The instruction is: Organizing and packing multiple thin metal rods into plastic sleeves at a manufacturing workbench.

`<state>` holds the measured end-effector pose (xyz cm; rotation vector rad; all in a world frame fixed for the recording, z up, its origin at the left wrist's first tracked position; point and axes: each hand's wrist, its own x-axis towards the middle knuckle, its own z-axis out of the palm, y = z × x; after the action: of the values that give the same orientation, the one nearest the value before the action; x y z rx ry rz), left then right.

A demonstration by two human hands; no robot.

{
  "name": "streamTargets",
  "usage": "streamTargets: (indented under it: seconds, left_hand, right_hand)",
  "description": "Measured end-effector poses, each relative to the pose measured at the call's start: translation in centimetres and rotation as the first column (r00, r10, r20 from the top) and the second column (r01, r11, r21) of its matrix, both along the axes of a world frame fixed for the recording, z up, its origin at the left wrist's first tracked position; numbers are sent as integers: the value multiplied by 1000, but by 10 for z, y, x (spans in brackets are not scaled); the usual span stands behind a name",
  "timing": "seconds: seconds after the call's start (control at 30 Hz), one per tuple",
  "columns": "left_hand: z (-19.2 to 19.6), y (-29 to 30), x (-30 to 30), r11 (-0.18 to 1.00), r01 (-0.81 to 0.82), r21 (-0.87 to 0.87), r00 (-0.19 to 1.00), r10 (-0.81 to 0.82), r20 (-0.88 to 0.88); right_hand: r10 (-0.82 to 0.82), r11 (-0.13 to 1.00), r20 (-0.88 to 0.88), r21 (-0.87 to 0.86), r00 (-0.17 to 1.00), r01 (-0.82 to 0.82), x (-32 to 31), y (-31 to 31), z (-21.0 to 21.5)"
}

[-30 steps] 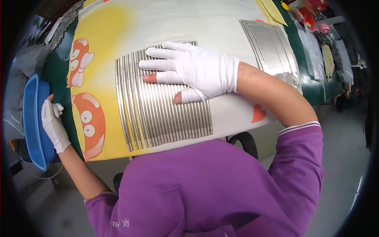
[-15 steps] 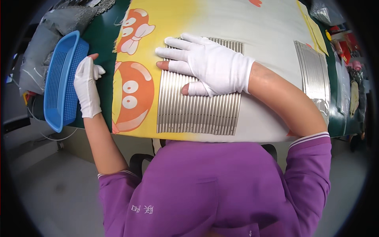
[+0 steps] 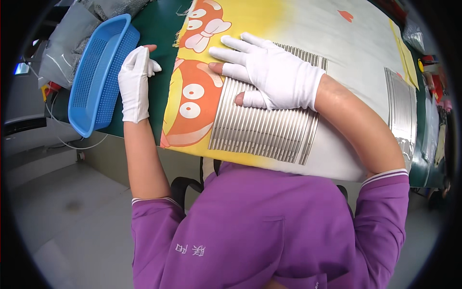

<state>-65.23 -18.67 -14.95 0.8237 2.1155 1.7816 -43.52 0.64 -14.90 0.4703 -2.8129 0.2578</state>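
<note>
My right hand [image 3: 281, 77], in a white glove with bare thumb and one bare fingertip, lies flat with fingers spread over a row of thin silvery metal rods [image 3: 260, 135]. The rods rest side by side on a printed cloth [image 3: 337, 154]. At the row's right side, a narrow gap sets off a rod or two from the others. My left hand [image 3: 134, 86], also white-gloved with one bare fingertip showing, is curled closed beside a blue perforated plastic basket [image 3: 89, 113]. Whatever it may hold is hidden.
Another batch of rods [image 3: 402, 111] lies at the cloth's right side. Clear plastic bags [image 3: 57, 60] of metal pieces stand beyond the basket. Tools and red items [image 3: 430, 82] crowd the right edge of the green table [image 3: 154, 29].
The whole view has shifted and tilted, so everything sits further right. A gap now shows near the right end of the rod row. Both hands keep much the same pose.
</note>
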Motion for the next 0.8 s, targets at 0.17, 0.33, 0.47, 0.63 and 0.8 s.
streamTargets:
  seconds: [0.17,0.33,0.47,0.63,0.8]
  left_hand:
    - [1,0,3,999,-4,-43,1000,3,-27]
    - [-2,1,2,1000,-2,-29,1000,1,-30]
    - [-4,0,1,1000,-13,-21,999,12,-52]
    - [-5,2,-1,999,-15,-31,998,13,-58]
    - [-7,1,-3,998,-27,-62,995,21,-93]
  right_hand:
    - [5,1000,33,0,999,-5,12,5,4]
    - [-16,1000,62,27,998,14,25,10,6]
    - [-19,999,62,40,998,17,32,13,3]
    - [17,999,14,40,1000,-17,42,20,-1]
    - [28,999,14,38,1000,-28,50,24,0]
